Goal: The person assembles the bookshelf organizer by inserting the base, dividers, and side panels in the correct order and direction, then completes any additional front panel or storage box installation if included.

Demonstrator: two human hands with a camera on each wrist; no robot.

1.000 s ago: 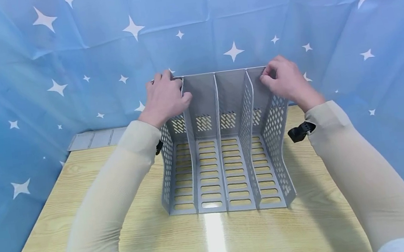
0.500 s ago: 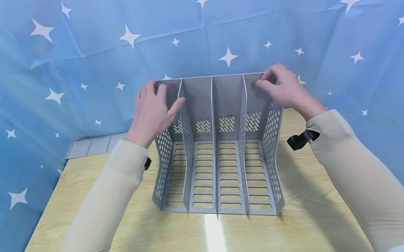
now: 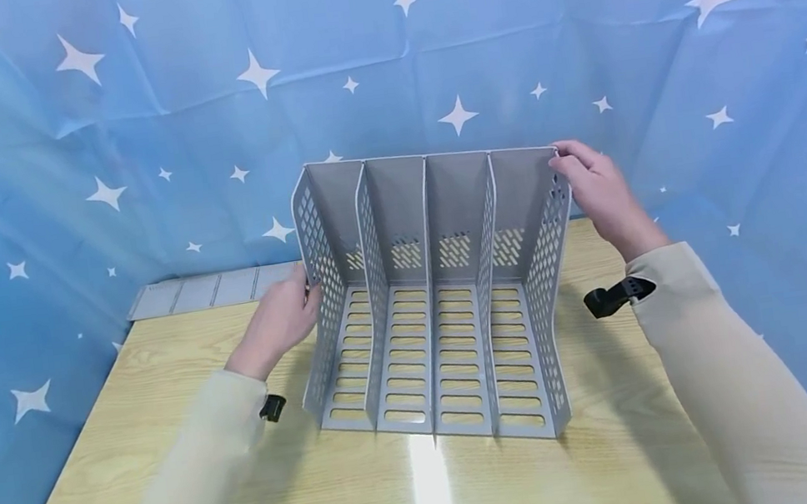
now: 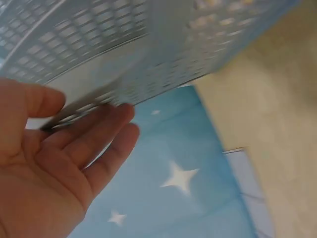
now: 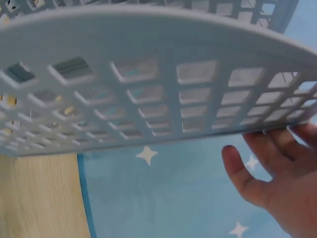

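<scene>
A grey file organizer [image 3: 401, 202] with tall perforated dividers and a slotted base stands on the wooden table, slightly turned, its compartments facing me. My right hand [image 3: 605, 202] holds its upper right back corner, thumb in front and fingers behind. In the right wrist view, fingertips of that right hand [image 5: 282, 168] reach behind the perforated side wall [image 5: 148, 84]. Beside the organizer's left wall is my left hand [image 3: 279, 318], blurred and lower than the right. The left wrist view has the left hand [image 4: 74, 148] with fingers extended beside the organizer's edge [image 4: 163, 29]; whether they touch is unclear.
A flat grey panel [image 3: 215, 290] with dividing lines lies at the table's back left. Behind the wooden table [image 3: 283, 502] hangs a blue curtain [image 3: 375, 20] with white stars, which also runs along the left side. A black strap [image 3: 619, 295] is on the right wrist.
The organizer has turned slightly, its front swinging left. My left hand has let go of the top left corner and dropped to the left wall. My right hand has shifted outward to the right corner.
</scene>
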